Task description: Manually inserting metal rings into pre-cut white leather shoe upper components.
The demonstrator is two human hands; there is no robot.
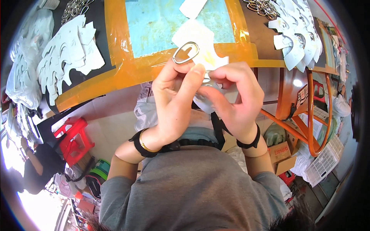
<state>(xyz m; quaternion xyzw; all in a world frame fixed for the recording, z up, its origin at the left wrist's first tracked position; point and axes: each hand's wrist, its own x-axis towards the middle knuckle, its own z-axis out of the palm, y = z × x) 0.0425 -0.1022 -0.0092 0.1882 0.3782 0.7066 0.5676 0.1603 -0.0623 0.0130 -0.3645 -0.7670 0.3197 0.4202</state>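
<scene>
My left hand (175, 102) pinches a silver oval metal ring (185, 52) and the white die-cut card (200, 44) it sits on, thumb on the card's lower edge. My right hand (235, 100) grips the same card from the right, fingers curled over its bottom part. Both hands hover just above the near edge of the orange-taped worktable (127, 65).
A fan of white cards (67, 54) lies at the left on the table, another stack (296, 34) at the right. Metal rings pile at the top left (75, 7) and top right (262, 7). A red stool (73, 138) and an orange frame (314, 115) stand below.
</scene>
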